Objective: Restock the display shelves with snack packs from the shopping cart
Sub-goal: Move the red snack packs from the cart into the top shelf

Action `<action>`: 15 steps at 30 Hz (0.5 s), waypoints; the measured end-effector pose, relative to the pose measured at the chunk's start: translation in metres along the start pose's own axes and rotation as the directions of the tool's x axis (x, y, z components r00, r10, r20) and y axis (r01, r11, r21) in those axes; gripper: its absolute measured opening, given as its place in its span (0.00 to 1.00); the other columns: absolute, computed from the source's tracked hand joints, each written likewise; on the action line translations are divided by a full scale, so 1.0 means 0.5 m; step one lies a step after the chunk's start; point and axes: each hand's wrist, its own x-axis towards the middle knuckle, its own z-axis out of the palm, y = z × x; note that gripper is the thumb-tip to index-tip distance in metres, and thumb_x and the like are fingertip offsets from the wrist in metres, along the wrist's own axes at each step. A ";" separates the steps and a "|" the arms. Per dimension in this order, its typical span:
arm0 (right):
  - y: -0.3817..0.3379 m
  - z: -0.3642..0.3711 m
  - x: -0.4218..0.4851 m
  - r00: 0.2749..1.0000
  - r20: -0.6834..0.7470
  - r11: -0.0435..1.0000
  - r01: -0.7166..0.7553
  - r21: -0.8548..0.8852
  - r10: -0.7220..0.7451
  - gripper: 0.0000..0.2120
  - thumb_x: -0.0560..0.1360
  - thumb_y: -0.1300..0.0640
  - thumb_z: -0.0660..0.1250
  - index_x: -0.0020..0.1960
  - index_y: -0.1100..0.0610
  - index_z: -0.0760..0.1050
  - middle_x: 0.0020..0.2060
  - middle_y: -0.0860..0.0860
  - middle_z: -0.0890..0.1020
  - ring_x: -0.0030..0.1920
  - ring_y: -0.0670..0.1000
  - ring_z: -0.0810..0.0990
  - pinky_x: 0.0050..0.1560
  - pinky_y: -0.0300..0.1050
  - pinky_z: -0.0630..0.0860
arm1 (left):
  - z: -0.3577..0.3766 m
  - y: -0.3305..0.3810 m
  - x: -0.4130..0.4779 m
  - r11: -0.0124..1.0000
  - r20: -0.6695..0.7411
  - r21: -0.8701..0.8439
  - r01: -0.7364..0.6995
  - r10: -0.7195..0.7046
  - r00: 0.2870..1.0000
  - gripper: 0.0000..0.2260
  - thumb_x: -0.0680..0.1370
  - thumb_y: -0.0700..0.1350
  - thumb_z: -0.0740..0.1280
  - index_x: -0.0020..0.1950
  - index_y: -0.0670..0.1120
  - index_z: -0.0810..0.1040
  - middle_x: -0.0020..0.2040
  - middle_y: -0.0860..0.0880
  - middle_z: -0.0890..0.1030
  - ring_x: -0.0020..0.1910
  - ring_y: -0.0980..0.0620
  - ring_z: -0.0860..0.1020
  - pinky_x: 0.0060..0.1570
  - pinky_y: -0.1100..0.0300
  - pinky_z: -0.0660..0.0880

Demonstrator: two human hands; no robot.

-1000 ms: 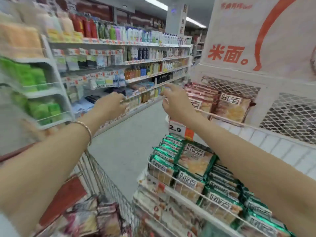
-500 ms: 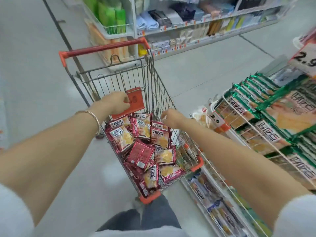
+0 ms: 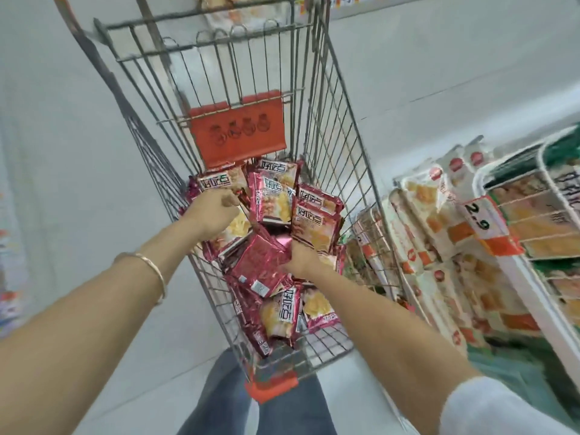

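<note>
In the shopping cart (image 3: 329, 136), the left hand (image 3: 211, 211) curls its fingers round a red snack pack (image 3: 219, 181). The right hand (image 3: 303, 260) has its fingers buried among the heaped packs (image 3: 315, 227), so I cannot tell its grip.

Red foil snack packs (image 3: 277, 183) in grey wire shopping cart (image 3: 342, 171): brand 好吃点 in white block characters, white-outlined panel, legible on at least five fronts. Same brand set vertically on one lower pack (image 3: 287, 304).
Reversed foil pack (image 3: 257, 262): white barcode label (image 3: 260, 286), digits too small to read.
White-and-orange price tag (image 3: 478, 216) on white wire display shelf (image 3: 519, 274): "2.9" in black.
Green-edged pack (image 3: 561, 186) on that shelf: dark characters in same style, cut by frame edge, not fully legible.
White-and-orange packs (image 3: 420, 199) on lower tier: round red logos, lettering blurred.
Red plastic flap (image 3: 238, 136) in cart: four embossed round figures, lettering not made out.
</note>
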 end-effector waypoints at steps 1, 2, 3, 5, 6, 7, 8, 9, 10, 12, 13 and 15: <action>0.003 0.000 -0.006 0.999 -0.017 0.999 0.036 -0.008 -0.036 0.31 0.70 0.47 0.78 0.67 0.58 0.71 0.57 0.55 0.81 0.54 0.56 0.81 0.58 0.55 0.78 | 0.002 -0.002 0.004 0.999 -0.013 -0.033 0.030 -0.030 0.999 0.07 0.81 0.42 0.62 0.55 0.42 0.79 0.66 0.44 0.77 0.42 0.45 0.78 0.51 0.48 0.79; -0.002 -0.007 -0.021 0.997 -0.044 0.997 0.071 0.042 -0.069 0.31 0.68 0.48 0.78 0.65 0.58 0.72 0.57 0.54 0.80 0.51 0.55 0.80 0.54 0.53 0.79 | 0.006 0.000 0.006 0.994 -0.029 -0.083 0.068 -0.071 0.997 0.10 0.82 0.42 0.62 0.57 0.39 0.79 0.65 0.44 0.78 0.44 0.43 0.80 0.53 0.47 0.79; -0.009 -0.015 -0.040 0.988 -0.086 0.987 0.132 0.088 -0.125 0.31 0.68 0.50 0.79 0.66 0.58 0.72 0.57 0.53 0.79 0.49 0.54 0.80 0.50 0.53 0.80 | 0.011 0.003 0.008 0.973 -0.022 -0.186 0.138 -0.145 0.989 0.13 0.82 0.44 0.62 0.61 0.37 0.78 0.62 0.44 0.79 0.48 0.41 0.81 0.55 0.46 0.79; -0.022 -0.030 -0.084 0.885 -0.330 0.939 0.343 -0.014 -0.328 0.26 0.67 0.56 0.78 0.62 0.58 0.74 0.54 0.52 0.78 0.48 0.53 0.79 0.49 0.53 0.81 | 0.018 0.016 -0.001 0.810 0.139 -0.473 0.347 -0.320 0.937 0.23 0.83 0.52 0.62 0.72 0.38 0.71 0.61 0.42 0.77 0.56 0.40 0.79 0.58 0.46 0.78; -0.026 -0.033 -0.106 0.743 -0.467 0.875 0.448 -0.185 -0.479 0.21 0.68 0.59 0.78 0.58 0.58 0.75 0.51 0.52 0.78 0.49 0.53 0.77 0.52 0.53 0.79 | 0.020 0.021 -0.008 0.701 0.273 -0.555 0.449 -0.356 0.894 0.28 0.82 0.58 0.61 0.74 0.39 0.67 0.67 0.40 0.74 0.62 0.39 0.76 0.58 0.46 0.77; -0.027 -0.032 -0.125 0.547 -0.551 0.772 0.518 -0.368 -0.630 0.19 0.68 0.61 0.78 0.55 0.57 0.75 0.49 0.52 0.78 0.50 0.53 0.75 0.56 0.54 0.77 | 0.020 0.026 -0.014 0.623 0.396 -0.579 0.526 -0.349 0.849 0.35 0.80 0.65 0.59 0.76 0.40 0.65 0.73 0.39 0.69 0.69 0.37 0.70 0.57 0.45 0.77; -0.022 -0.028 -0.135 0.361 -0.575 0.665 0.553 -0.502 -0.734 0.18 0.68 0.63 0.78 0.53 0.57 0.73 0.49 0.53 0.77 0.51 0.54 0.74 0.60 0.54 0.73 | 0.022 0.028 -0.020 0.564 0.491 -0.585 0.582 -0.324 0.808 0.41 0.76 0.70 0.59 0.77 0.41 0.63 0.76 0.38 0.64 0.74 0.36 0.64 0.55 0.43 0.77; -0.012 -0.027 -0.139 0.229 -0.572 0.585 0.569 -0.578 -0.788 0.19 0.68 0.66 0.78 0.53 0.58 0.73 0.51 0.53 0.77 0.53 0.55 0.74 0.65 0.56 0.70 | 0.024 0.026 -0.024 0.522 0.547 -0.591 0.615 -0.301 0.781 0.46 0.72 0.73 0.60 0.78 0.41 0.62 0.78 0.38 0.61 0.77 0.35 0.60 0.53 0.42 0.78; 0.001 -0.024 -0.138 0.158 -0.569 0.543 0.576 -0.611 -0.807 0.20 0.67 0.69 0.77 0.53 0.58 0.72 0.54 0.54 0.76 0.55 0.55 0.74 0.69 0.56 0.66 | 0.026 0.021 -0.027 0.494 0.576 -0.594 0.635 -0.289 0.765 0.49 0.68 0.74 0.62 0.79 0.43 0.60 0.79 0.38 0.59 0.77 0.35 0.58 0.53 0.41 0.78; 0.022 -0.029 -0.139 0.138 -0.564 0.528 0.581 -0.620 -0.814 0.22 0.66 0.71 0.76 0.54 0.58 0.72 0.57 0.55 0.76 0.60 0.56 0.75 0.76 0.56 0.59 | 0.031 0.007 -0.029 0.532 0.603 -0.550 0.644 -0.280 0.747 0.52 0.64 0.73 0.67 0.80 0.46 0.58 0.79 0.40 0.59 0.77 0.38 0.60 0.60 0.38 0.75; 0.033 -0.031 -0.144 0.163 -0.548 0.529 0.581 -0.619 -0.820 0.23 0.67 0.71 0.76 0.55 0.56 0.72 0.59 0.55 0.77 0.62 0.56 0.75 0.77 0.56 0.57 | 0.034 0.005 -0.033 0.579 0.625 -0.503 0.641 -0.268 0.733 0.53 0.63 0.73 0.69 0.80 0.48 0.59 0.79 0.41 0.62 0.76 0.39 0.63 0.62 0.36 0.73; 0.046 -0.032 -0.155 0.208 -0.501 0.514 0.600 -0.613 -0.840 0.23 0.68 0.67 0.78 0.57 0.55 0.71 0.62 0.58 0.78 0.65 0.58 0.75 0.78 0.56 0.58 | 0.046 -0.004 -0.032 0.623 0.666 -0.465 0.629 -0.222 0.712 0.49 0.64 0.73 0.71 0.78 0.49 0.64 0.74 0.41 0.70 0.72 0.39 0.69 0.65 0.36 0.71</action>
